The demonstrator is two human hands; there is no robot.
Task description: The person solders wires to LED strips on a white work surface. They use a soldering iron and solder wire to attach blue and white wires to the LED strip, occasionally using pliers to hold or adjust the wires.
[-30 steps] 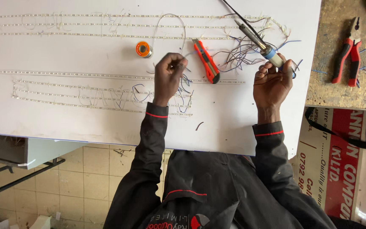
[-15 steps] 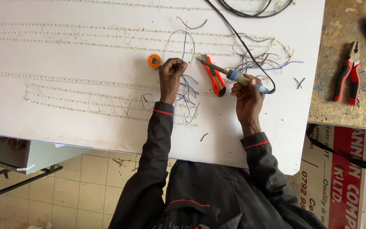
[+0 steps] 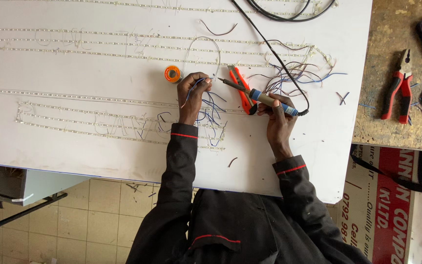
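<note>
left hand [image 3: 193, 95]: fingers pinch a thin blue wire [image 3: 192, 91] over the white board [image 3: 74, 68]
right hand [image 3: 278, 115]: grips a soldering iron [image 3: 257, 94] — tip aimed toward the left hand
solder spool [image 3: 173, 74]: orange, just beside the left hand
utility knife [image 3: 241, 87]: red, under the iron
pliers [image 3: 399, 88]: red-handled — well apart, on the counter [image 3: 391, 29]
LED strips [image 3: 98, 46]: in rows across the board

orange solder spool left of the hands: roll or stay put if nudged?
The solder spool lies flat on the white board, hole upward, so it would probably slide, not roll. It looks small, likely light. Its loose wire loop may drag along.
</note>
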